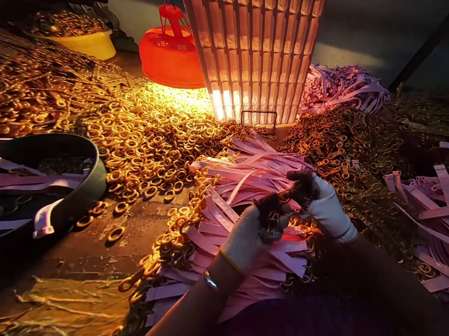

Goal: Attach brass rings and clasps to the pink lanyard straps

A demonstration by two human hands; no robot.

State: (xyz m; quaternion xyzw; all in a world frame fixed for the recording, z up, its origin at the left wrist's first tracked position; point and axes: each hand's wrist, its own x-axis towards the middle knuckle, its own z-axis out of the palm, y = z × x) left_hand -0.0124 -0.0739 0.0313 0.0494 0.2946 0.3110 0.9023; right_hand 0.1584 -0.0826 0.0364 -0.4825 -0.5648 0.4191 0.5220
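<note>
Holds gloved left hand (248, 237) and right hand (328, 209) close together, curled inward, over pale straps (248, 181) heaped on the counter (78, 247); cannot tell whether pinching anything with either. Shows, off to the left, a dark basin (96, 158) just beside loosely piled golden rings (170, 139). Farther back, shows a lit red lamp (169, 57) low over the rings, next to a ribbed panel (261, 30); farthest, a yellow tub (94, 46).
</note>
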